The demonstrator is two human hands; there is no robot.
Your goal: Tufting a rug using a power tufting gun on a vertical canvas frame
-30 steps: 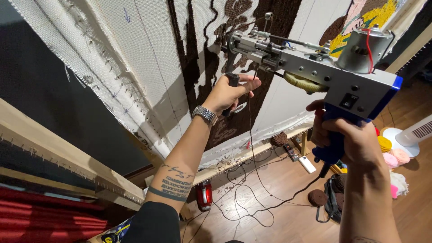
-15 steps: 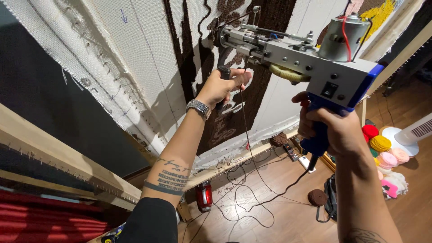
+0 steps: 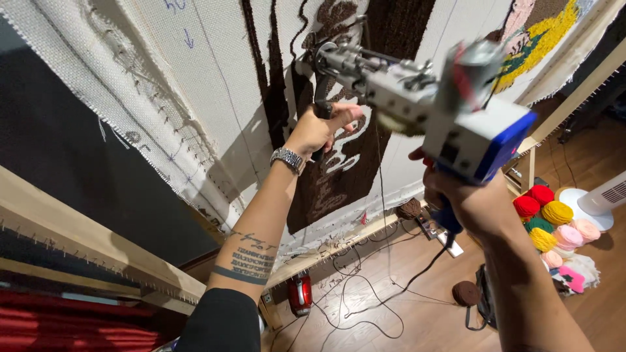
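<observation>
My right hand (image 3: 473, 202) grips the blue rear handle of a grey and blue tufting gun (image 3: 450, 114). My left hand (image 3: 319, 130), with a metal watch at the wrist, is closed on the gun's black front handle just under the needle end. The gun's tip (image 3: 313, 55) presses against a white backing cloth (image 3: 195, 85) stretched on a wooden frame (image 3: 85, 241). Dark brown tufted shapes (image 3: 339, 176) cover the cloth around the tip. A thin brown yarn strand hangs from the gun toward the floor.
Several balls of yarn (image 3: 554, 221) in red, yellow, green and pink lie on the wooden floor at the right, beside a white fan base (image 3: 590, 202). Black cables (image 3: 365, 300), a brown yarn ball (image 3: 466, 293) and a red object (image 3: 300, 293) lie below the frame.
Both hands and the tufting gun have moved up and left across the cloth, along the brown tufted area. The view has tilted with them.
</observation>
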